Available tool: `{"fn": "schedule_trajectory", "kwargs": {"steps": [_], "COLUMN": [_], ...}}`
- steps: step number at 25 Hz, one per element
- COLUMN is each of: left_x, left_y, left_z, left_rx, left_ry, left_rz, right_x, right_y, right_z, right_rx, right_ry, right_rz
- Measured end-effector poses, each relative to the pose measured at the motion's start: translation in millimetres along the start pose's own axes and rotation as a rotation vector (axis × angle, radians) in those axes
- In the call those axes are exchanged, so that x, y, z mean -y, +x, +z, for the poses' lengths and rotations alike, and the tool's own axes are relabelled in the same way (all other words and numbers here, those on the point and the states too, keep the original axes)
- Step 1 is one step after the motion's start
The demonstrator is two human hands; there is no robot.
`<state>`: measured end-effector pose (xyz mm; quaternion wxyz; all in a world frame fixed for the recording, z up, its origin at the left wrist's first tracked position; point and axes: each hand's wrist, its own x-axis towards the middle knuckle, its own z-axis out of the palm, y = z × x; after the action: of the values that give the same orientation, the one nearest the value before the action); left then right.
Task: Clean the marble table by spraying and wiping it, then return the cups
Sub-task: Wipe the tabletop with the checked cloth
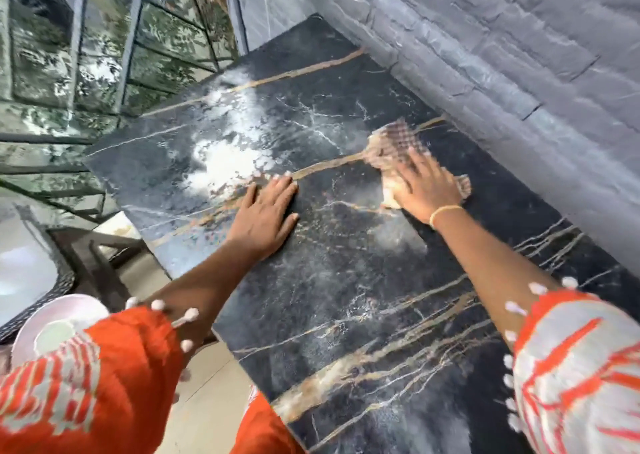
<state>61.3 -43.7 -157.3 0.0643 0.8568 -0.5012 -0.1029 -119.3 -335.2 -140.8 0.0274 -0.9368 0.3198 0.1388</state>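
Note:
A black marble table [346, 280] with gold and white veins fills the middle of the view. My right hand [427, 187] presses flat on a checkered beige and brown cloth [394, 145] near the table's far right side, close to the wall. My left hand [266, 211] lies flat on the marble, fingers apart, holding nothing. A white wet or glaring patch [225, 159] spreads on the surface beyond my left hand. No cups or spray bottle show on the table.
A grey stone wall [519, 55] runs along the table's right side. A glass railing [86, 55] stands at the left. A dark wicker chair [52, 280] and a white round dish [59, 322] sit low at the left. Beige floor tiles [207, 401] lie below the table's edge.

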Motion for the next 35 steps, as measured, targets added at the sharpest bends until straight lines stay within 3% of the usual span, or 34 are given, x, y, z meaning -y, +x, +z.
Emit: {"fn": "schedule_trajectory", "kwargs": {"steps": [4, 7, 9, 12, 15, 17, 20, 27, 30, 35], "left_x": [-2, -1, -3, -4, -2, 0, -1, -2, -2, -1], "left_y": [8, 6, 7, 8, 8, 9, 10, 9, 9, 9], "left_z": [8, 6, 3, 2, 3, 5, 5, 2, 5, 6], "left_rx": [-0.008, -0.015, -0.008, 0.008, 0.001, -0.014, -0.025, -0.049, -0.052, -0.068], "left_ry": [0.001, 0.010, 0.013, 0.005, -0.012, -0.022, -0.041, -0.064, -0.058, -0.060], "left_rz": [0.043, 0.029, 0.024, 0.015, 0.018, 0.019, 0.011, 0.016, 0.007, 0.003], "right_x": [-55, -28, 9, 68, 121, 136, 142, 123, 66, -48], "right_y": [38, 28, -2, -73, -147, -180, -199, -156, -89, 4], "right_z": [-16, -7, -11, -12, 19, 41, 44, 38, 26, 8], "right_rx": [0.109, 0.063, 0.014, 0.096, 0.023, 0.023, 0.014, -0.004, -0.097, -0.083], "right_ry": [0.118, 0.156, 0.187, 0.349, 0.066, 0.012, 0.058, 0.006, -0.004, 0.017], "right_rz": [0.235, 0.299, 0.209, 0.000, -0.418, -0.550, -0.589, -0.626, -0.483, 0.041]}}
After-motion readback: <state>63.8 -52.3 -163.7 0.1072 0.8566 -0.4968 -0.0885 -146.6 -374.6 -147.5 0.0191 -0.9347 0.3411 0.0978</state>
